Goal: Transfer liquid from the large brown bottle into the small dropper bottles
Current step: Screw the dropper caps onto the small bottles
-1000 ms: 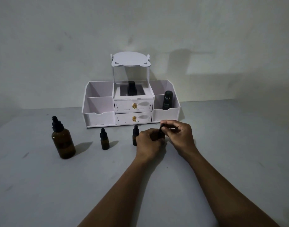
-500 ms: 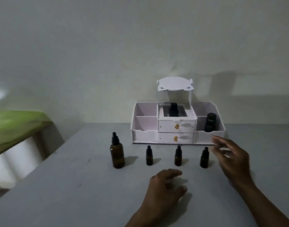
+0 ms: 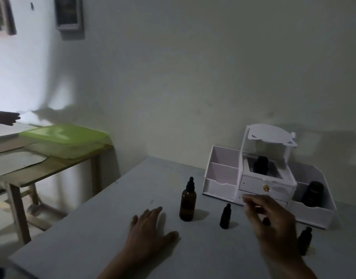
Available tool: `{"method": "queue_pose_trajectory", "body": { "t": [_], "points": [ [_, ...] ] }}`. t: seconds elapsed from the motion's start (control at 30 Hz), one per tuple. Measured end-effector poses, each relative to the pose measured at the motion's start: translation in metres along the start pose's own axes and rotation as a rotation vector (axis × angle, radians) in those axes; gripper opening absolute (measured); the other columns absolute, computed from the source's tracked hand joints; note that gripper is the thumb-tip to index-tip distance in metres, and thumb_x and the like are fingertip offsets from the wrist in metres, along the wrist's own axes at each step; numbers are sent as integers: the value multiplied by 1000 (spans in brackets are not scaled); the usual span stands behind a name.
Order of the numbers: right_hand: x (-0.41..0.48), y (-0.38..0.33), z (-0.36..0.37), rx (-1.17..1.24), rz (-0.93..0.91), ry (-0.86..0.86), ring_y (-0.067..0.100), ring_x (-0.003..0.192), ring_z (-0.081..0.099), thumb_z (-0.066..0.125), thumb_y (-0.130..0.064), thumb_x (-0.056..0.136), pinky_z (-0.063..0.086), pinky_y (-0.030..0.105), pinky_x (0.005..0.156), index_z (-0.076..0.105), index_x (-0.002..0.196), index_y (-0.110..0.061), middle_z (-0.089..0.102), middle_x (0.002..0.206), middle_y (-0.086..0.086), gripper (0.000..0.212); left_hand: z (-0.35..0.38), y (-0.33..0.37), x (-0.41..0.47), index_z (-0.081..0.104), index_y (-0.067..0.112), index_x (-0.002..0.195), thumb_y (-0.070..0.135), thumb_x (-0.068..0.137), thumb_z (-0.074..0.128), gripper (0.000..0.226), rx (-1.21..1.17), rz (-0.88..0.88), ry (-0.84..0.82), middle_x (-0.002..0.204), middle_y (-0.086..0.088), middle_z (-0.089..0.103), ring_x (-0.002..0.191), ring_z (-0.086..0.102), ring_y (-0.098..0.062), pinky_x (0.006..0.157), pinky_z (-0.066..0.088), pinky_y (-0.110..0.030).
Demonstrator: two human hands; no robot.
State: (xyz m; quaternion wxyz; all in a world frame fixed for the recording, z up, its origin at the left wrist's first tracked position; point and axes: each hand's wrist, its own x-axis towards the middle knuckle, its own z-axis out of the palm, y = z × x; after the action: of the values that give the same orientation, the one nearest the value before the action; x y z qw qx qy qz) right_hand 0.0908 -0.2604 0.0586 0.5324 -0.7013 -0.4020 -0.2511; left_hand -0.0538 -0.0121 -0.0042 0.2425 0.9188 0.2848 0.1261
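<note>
So the large brown bottle (image 3: pixel 187 204) is standing upright on the grey bench (image 3: pixel 92 228), black dropper cap on, and nobody's touching it. The left hand (image 3: pixel 147 232) lies palm down on the bench at roughly 8 o'clock from that bottle, close but not touching, with its fingers (image 3: pixel 155 212) straight and a bit spread. The right hand (image 3: pixel 271 224) is up off the bench and pretty blurry; its fingers (image 3: pixel 251 200) look loosely spread and aren't pinching anything. Closest small dropper bottle (image 3: pixel 225 216) stands capped at about 4 o'clock from the big one. A second small bottle (image 3: pixel 266 221) only peeks out from behind the right hand, and a third dropper bottle (image 3: pixel 304 241) stands at 4 o'clock from that hand, right by the wrist. The white organiser (image 3: pixel 221 178) sits against the wall at 2 o'clock from the big bottle, with a dark jar (image 3: pixel 313 193) in its right-hand compartment and another dark bottle (image 3: pixel 260 165) up in the middle section above the drawers. Way over at 9 o'clock there's a wooden side table (image 3: pixel 58 170) with a green plastic lid (image 3: pixel 62 141) on it, and someone else's hand (image 3: pixel 6 117) poking in at the picture's edge.
</note>
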Motion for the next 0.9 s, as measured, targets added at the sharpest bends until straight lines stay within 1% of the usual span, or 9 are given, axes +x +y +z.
{"method": "queue_pose_trajectory", "body": {
  "t": [0.07, 0.2, 0.33, 0.47, 0.57, 0.63, 0.73, 0.83, 0.9],
  "points": [
    [14, -10, 27, 80, 57, -89, 4, 88, 68, 71, -2, 86, 56, 15, 74, 72, 102, -23, 71, 100, -15, 26, 2, 7, 17, 22, 33, 156, 77, 79, 56, 95, -81, 14, -24, 161, 5, 34, 148, 30, -16, 124, 16, -43],
    [37, -17, 73, 140, 199, -215, -1, 97, 65, 72, -11, 87, 58, 19, 76, 69, 113, -26, 71, 106, -13, 30, 5, 20, 39, 41, 29, 150, 56, 79, 76, 84, -410, 31, -16, 150, -1, 50, 136, 48, -19, 112, 42, -37],
    [53, -12, 106, 125, 286, -321, 0, 103, 63, 73, -18, 86, 48, 10, 74, 64, 122, -29, 67, 112, -15, 38, 12, 28, 54, 53, 29, 142, 47, 77, 79, 73, -586, 46, -12, 143, 1, 57, 133, 51, -18, 104, 41, -32],
    [64, -2, 122, 92, 281, -395, -4, 101, 63, 73, -14, 86, 47, 3, 72, 69, 119, -26, 70, 110, -13, 35, 19, 33, 64, 68, 36, 116, 34, 74, 81, 44, -732, 105, -18, 120, 9, 69, 116, 62, -11, 98, 50, -32],
    [66, 7, 122, 103, 276, -395, -4, 96, 66, 74, -11, 85, 51, 11, 80, 73, 109, -26, 73, 103, -13, 29, 19, 34, 68, 73, 26, 115, 23, 73, 80, 42, -808, 163, -45, 103, 5, 76, 95, 73, -10, 86, 61, -32],
    [66, 10, 122, 106, 257, -385, -3, 93, 67, 77, -15, 82, 54, 18, 83, 74, 104, -26, 74, 98, -13, 25, 17, 31, 69, 73, 24, 117, 20, 75, 81, 42, -813, 196, -45, 102, 5, 77, 93, 73, -7, 84, 61, -28],
    [66, 12, 125, 100, 235, -371, 0, 85, 67, 83, -24, 76, 53, 15, 77, 73, 95, -25, 72, 90, -12, 22, 18, 28, 73, 75, 24, 111, 14, 76, 81, 37, -813, 221, -30, 99, 5, 78, 89, 74, -7, 79, 61, -24],
    [67, 13, 123, 89, 236, -381, 2, 87, 65, 85, -31, 74, 53, 14, 76, 70, 105, -27, 69, 93, -11, 34, 19, 27, 74, 75, 23, 110, 12, 76, 82, 37, -832, 221, -36, 99, 4, 78, 89, 74, -9, 78, 61, -26],
    [69, 14, 119, 185, 266, -427, 3, 97, 67, 80, -19, 81, 55, 21, 86, 69, 115, -29, 72, 103, -10, 38, 20, 24, 77, 75, 23, 112, 16, 75, 84, 39, -829, 235, -47, 101, 4, 77, 92, 74, -10, 83, 61, -29]
  ]
}}
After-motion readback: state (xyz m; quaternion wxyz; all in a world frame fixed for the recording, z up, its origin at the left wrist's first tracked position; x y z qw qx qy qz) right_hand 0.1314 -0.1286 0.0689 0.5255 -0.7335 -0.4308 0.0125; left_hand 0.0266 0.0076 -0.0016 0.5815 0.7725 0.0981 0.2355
